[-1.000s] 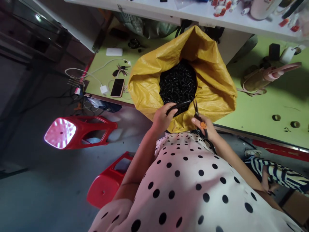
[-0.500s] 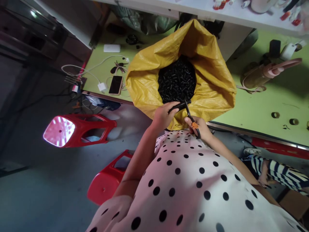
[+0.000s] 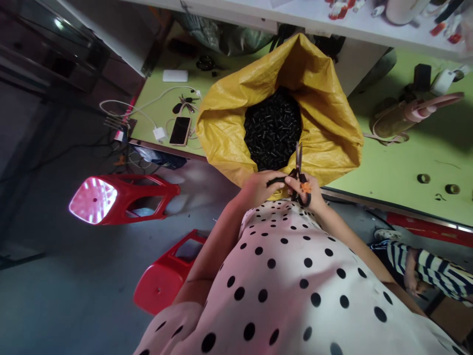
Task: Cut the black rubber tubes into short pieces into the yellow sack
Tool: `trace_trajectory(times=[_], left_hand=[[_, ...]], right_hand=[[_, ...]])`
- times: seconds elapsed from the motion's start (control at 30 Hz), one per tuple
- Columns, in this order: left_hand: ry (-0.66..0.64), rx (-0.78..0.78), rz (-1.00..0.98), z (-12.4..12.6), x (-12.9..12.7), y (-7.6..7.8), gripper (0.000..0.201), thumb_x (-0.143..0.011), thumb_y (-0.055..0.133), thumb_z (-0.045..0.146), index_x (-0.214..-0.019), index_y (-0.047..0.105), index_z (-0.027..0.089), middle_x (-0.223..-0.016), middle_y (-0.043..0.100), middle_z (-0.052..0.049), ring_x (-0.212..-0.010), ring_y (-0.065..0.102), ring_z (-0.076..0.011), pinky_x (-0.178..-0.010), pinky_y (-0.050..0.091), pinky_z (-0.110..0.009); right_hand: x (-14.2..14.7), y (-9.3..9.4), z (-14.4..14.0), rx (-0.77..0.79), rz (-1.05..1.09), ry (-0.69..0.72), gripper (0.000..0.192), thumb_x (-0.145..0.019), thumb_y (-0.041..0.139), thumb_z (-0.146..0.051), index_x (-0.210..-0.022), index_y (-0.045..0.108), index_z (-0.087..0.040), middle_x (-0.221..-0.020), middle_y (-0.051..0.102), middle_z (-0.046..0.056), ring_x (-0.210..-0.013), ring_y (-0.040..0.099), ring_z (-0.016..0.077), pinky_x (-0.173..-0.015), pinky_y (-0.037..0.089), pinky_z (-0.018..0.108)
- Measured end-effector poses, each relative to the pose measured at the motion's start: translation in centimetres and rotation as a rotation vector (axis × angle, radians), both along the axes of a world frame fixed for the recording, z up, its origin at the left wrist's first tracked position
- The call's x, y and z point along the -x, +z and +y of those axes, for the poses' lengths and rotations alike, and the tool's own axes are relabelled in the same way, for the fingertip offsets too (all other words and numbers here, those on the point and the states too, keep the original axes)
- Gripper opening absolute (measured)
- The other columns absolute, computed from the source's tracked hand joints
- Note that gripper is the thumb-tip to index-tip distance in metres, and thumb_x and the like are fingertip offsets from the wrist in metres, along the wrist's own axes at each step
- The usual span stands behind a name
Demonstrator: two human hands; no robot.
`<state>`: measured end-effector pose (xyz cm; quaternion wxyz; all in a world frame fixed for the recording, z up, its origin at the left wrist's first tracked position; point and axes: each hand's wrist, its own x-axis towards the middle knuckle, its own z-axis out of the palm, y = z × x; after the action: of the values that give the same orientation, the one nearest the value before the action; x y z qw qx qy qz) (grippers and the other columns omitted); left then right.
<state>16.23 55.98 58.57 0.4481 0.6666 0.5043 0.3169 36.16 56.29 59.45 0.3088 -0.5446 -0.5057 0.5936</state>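
A big yellow woven sack stands open on the green table, filled with several short black tube pieces. At its near rim my left hand grips a black corrugated tube. My right hand holds scissors with an orange pivot, blades closed and pointing up over the sack's mouth. The two hands touch each other just above my polka-dot top.
On the table's left part lie a phone, keys, a white charger and cable. A pink-handled bag lies at the right. Two red stools stand on the floor at left. A person's striped legs show at right.
My hands came together near the sack's rim. The scissors swung from tilted, at the tube, to upright with blades shut. The tube shows shorter in my left hand.
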Motion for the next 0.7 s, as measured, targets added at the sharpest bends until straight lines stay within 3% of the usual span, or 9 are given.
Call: trace_trajectory(times=[0.07,0.17,0.37,0.7], left_hand=[[-0.033,0.061,-0.024,-0.2,-0.6,0.0,0.027,-0.097,0.071,0.028,-0.123,0.079,0.025,-0.12,0.084,-0.005,-0.11,0.079,-0.0228,-0.102,0.062,-0.037],[0.043,0.105,-0.009,-0.1,-0.8,-0.3,0.025,-0.099,0.068,0.03,-0.122,0.077,0.024,-0.113,0.084,-0.005,-0.103,0.079,-0.0214,-0.097,0.062,-0.036],[0.347,-0.029,0.05,0.6,0.4,-0.1,0.021,-0.1,0.065,0.029,-0.114,0.079,0.022,-0.112,0.084,-0.005,-0.103,0.077,-0.0217,-0.097,0.061,-0.035],[0.274,-0.11,0.09,0.4,-0.4,0.1,0.019,-0.099,0.065,0.026,-0.11,0.08,0.022,-0.114,0.084,-0.006,-0.107,0.078,-0.0222,-0.101,0.061,-0.036]], right_hand=[[0.1,0.3,0.4,-0.04,-0.011,-0.074,0.061,-0.078,0.077,-0.081,-0.074,0.059,-0.023,-0.061,0.06,0.002,-0.059,0.053,0.0177,-0.061,0.045,0.035],[-0.4,0.3,0.4,-0.099,-0.076,-0.163,0.062,-0.079,0.076,-0.082,-0.072,0.054,-0.024,-0.061,0.056,0.0,-0.06,0.05,0.0168,-0.061,0.041,0.034],[-2.0,-0.4,-1.6,0.05,-0.165,0.081,0.069,-0.079,0.074,-0.086,-0.07,0.046,-0.024,-0.065,0.043,-0.003,-0.064,0.038,0.0139,-0.061,0.029,0.032],[-1.5,0.1,-1.6,0.05,-0.262,0.179,0.07,-0.085,0.061,-0.091,-0.073,0.045,-0.024,-0.067,0.045,-0.003,-0.066,0.041,0.0151,-0.062,0.031,0.031]])
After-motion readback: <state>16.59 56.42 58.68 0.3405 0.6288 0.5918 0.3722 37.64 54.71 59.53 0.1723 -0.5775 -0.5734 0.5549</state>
